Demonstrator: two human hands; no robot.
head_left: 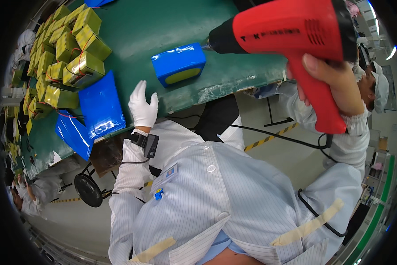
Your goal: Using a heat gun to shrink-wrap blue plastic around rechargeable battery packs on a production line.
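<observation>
Left hand [143, 107] gloved, fingers straight, palm down, right hand [326, 73] bare, fist closed, raised

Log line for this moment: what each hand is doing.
left hand: gloved, flat on green table edge | right hand: grips red heat gun | nozzle toward blue pack

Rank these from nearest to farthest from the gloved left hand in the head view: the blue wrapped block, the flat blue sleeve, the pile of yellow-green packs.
From the left hand:
1. Flat blue sleeve, just to its left at the table edge.
2. Blue wrapped block, up and to the right, by the heat gun nozzle.
3. Pile of yellow-green packs, far left of the table.
</observation>
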